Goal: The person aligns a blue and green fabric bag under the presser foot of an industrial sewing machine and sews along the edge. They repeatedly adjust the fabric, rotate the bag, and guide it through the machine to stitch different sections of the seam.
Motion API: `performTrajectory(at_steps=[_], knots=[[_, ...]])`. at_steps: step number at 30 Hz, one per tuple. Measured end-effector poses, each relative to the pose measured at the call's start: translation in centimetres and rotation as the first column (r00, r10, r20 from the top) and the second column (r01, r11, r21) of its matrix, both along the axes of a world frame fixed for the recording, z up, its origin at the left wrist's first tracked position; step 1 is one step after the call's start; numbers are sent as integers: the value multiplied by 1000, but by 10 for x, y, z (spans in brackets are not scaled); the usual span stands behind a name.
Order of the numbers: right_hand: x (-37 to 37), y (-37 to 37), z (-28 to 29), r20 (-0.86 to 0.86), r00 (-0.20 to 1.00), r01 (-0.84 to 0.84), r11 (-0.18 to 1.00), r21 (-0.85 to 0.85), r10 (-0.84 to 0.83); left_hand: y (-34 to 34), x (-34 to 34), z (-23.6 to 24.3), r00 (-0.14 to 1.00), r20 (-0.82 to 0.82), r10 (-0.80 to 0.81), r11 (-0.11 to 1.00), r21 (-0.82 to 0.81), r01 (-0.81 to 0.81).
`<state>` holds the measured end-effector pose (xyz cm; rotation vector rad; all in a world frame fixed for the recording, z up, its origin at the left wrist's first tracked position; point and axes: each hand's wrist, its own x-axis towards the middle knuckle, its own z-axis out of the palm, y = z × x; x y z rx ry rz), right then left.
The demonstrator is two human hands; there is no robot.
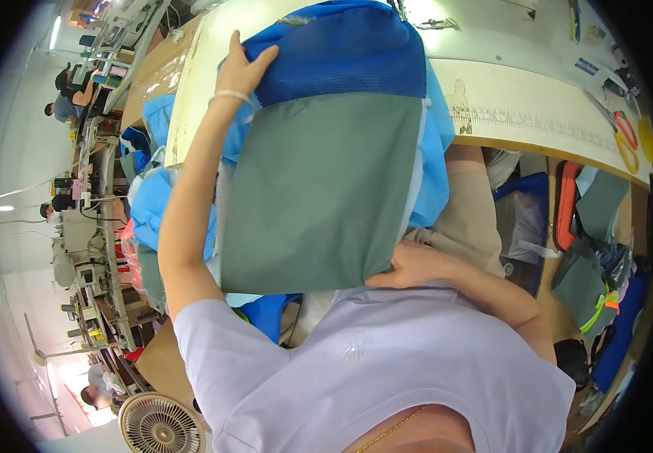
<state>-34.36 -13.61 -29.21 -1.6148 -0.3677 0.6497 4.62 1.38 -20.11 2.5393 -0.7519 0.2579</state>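
Note:
A sewn fabric piece lies across the table edge and hangs over my lap. Its lower part is a grey-green fabric panel [322,196], joined to a blue mesh panel [341,64] at the far end. Light blue fabric [433,170] shows beneath it along the right side. My left hand [243,72] rests at the upper left edge of the blue mesh, thumb and fingers spread. Close to my body, my right hand [420,264] pinches the lower right corner of the grey-green panel; some of its fingers are hidden.
Scissors [626,140] with red and yellow handles lie at the table's right end, beyond a printed ruler scale [537,124]. Light blue fabric pieces [156,208] are heaped at the left. Below the table, right, are more cloth pieces [598,208]. A fan [162,426] and other workers [70,102] are at left.

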Motion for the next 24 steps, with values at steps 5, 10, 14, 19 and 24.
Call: performTrajectory(at_steps=[5, 10, 14, 19, 24], knots=[[-6, -3, -24, 82, 992, 91, 994, 62, -96, 4, 81, -4, 981, 194, 18, 923, 374, -90], [0, -25, -9, -56, 858, 514, 846, 144, -511, -21, 2, 25, 851, 509, -127, 984, 172, 44], [17, -24, 6, -23, 830, 548, 807, 219, -557, -13, -81, 54, 948, 311, 63, 899, 395, -189], [31, -7, 0, -194, 862, 506, 786, 356, -468, 3, -54, 51, 705, -675, 218, 975, 125, -182], [24, -10, 17, -48, 910, 361, 728, 584, -412, -34, -58, 44, 555, -784, -280, 686, -567, -455]])
